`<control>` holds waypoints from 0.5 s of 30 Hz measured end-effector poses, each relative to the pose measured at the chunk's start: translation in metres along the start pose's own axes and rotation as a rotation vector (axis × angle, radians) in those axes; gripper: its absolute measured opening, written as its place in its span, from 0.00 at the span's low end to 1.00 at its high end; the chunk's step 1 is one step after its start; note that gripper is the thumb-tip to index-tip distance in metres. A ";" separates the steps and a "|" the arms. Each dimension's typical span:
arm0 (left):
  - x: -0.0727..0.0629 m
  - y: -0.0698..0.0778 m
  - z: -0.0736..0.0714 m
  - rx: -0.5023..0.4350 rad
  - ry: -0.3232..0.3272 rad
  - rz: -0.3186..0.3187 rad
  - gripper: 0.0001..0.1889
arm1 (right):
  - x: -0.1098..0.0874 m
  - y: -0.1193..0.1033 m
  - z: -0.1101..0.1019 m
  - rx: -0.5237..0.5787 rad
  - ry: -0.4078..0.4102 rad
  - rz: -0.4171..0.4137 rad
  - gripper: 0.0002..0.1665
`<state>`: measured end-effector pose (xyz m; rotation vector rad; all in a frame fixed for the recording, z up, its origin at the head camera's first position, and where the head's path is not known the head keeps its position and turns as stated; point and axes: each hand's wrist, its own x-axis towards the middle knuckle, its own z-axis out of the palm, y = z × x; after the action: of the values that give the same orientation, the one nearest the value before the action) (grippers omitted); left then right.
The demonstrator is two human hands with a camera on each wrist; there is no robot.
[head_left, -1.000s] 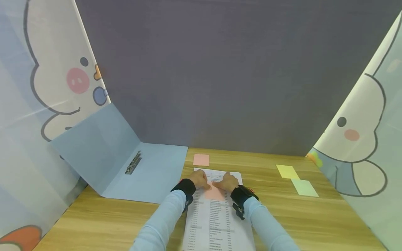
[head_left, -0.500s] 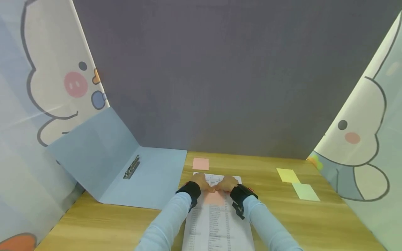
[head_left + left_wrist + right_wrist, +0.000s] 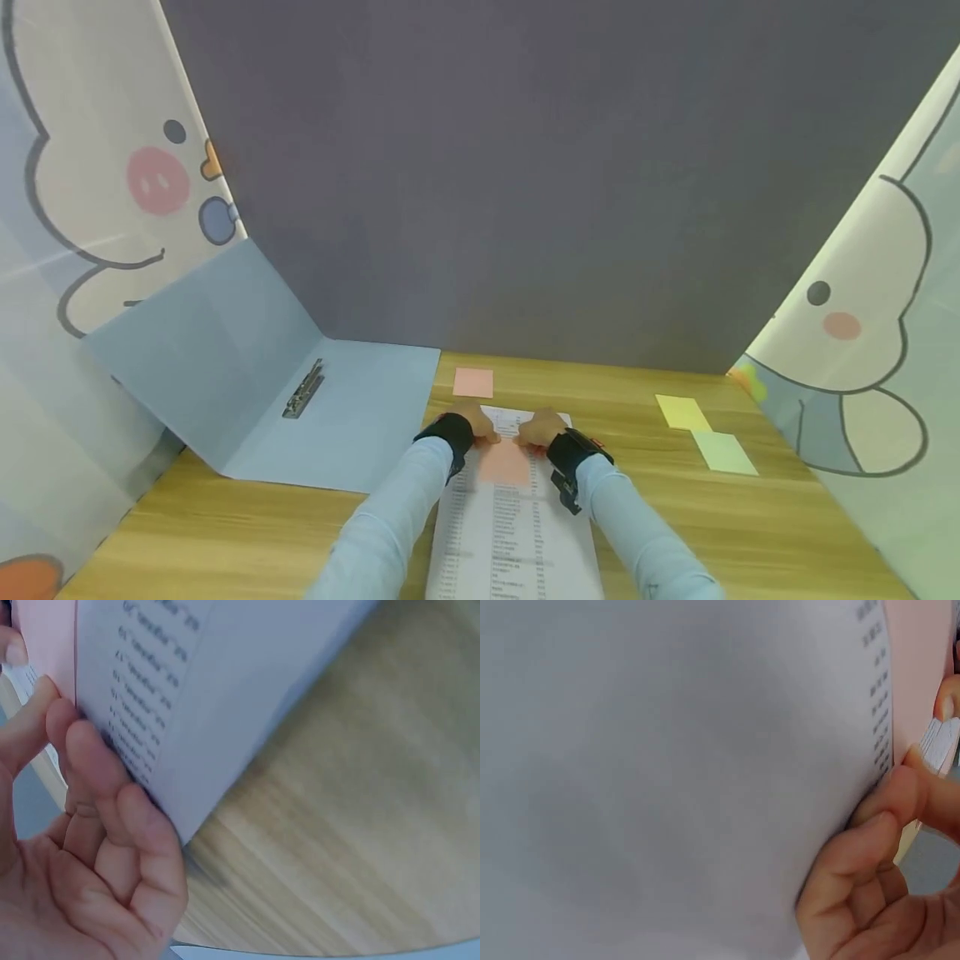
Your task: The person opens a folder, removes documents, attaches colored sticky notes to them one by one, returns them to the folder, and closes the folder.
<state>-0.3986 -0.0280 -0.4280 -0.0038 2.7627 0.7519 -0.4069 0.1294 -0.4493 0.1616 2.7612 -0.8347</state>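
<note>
A pink sticky note (image 3: 504,465) lies over the upper part of a white printed sheet (image 3: 517,537) in the head view. My left hand (image 3: 476,420) is at the note's upper left corner. In the left wrist view its thumb and curled forefinger pinch the pink note's edge (image 3: 51,637), the other fingers bent against the paper. My right hand (image 3: 542,427) is at the upper right corner. The right wrist view has its thumb and forefinger pinching the pink edge (image 3: 919,671), the remaining fingers curled along the sheet's blurred surface (image 3: 667,765).
To the left, a blue folder (image 3: 375,417) stands open with a metal clip (image 3: 303,389) inside. Another pink note (image 3: 473,382) lies beyond the sheet. On the right of the wooden table (image 3: 697,533) are a yellow note (image 3: 681,412) and a green note (image 3: 724,452). A grey panel (image 3: 495,183) rises behind.
My hands came together at the middle of the note's top edge, then slid apart to its upper corners. The folder and the loose notes kept their places; the head view shifted slightly.
</note>
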 end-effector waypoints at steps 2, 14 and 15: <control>0.002 -0.002 -0.002 -0.021 -0.013 -0.022 0.18 | 0.000 -0.001 0.000 0.055 -0.008 0.001 0.15; 0.009 -0.014 -0.007 -0.110 -0.106 0.025 0.14 | -0.003 0.004 -0.013 0.081 -0.103 0.000 0.11; 0.010 -0.016 -0.007 -0.131 -0.113 0.030 0.13 | -0.004 0.006 -0.013 0.071 -0.116 -0.006 0.12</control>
<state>-0.4085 -0.0445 -0.4330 0.0518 2.6078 0.9103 -0.4052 0.1413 -0.4407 0.1149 2.6273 -0.9148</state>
